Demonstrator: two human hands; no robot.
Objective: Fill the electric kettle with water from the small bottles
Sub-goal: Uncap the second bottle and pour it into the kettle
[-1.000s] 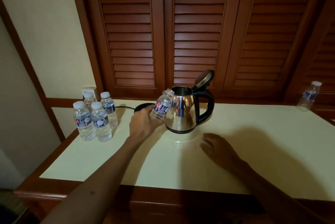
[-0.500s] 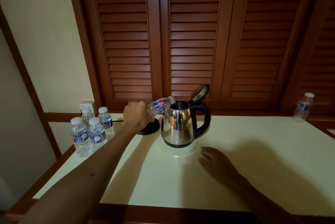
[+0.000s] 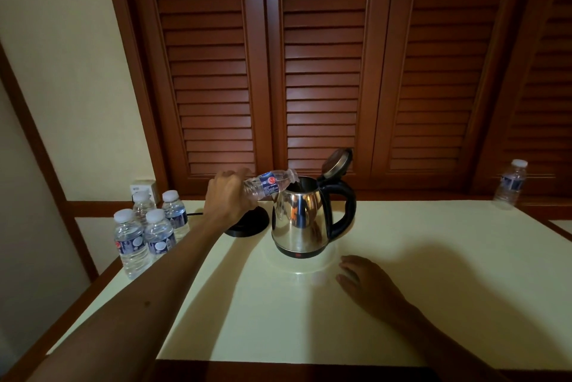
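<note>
A steel electric kettle [image 3: 298,220] with a black handle stands mid-table, its lid [image 3: 337,162] flipped up and open. My left hand [image 3: 229,197] grips a small clear water bottle [image 3: 269,183] by its base and holds it nearly level, with the mouth at the kettle's rim. My right hand [image 3: 363,281] rests flat on the table, just in front and to the right of the kettle, fingers spread, holding nothing. Several capped small bottles [image 3: 148,233] stand grouped at the table's left edge.
The kettle's black base [image 3: 250,222] with its cord lies on the cream table [image 3: 418,289] left of the kettle, under my left hand. One more capped bottle [image 3: 510,183] stands far right by the louvred wooden doors [image 3: 322,72]. A wall socket [image 3: 142,187] sits behind the bottle group.
My left hand has lifted the bottle from beside the kettle and tipped it level over the opening. The right hand has stayed flat on the table. The camera view has shifted.
</note>
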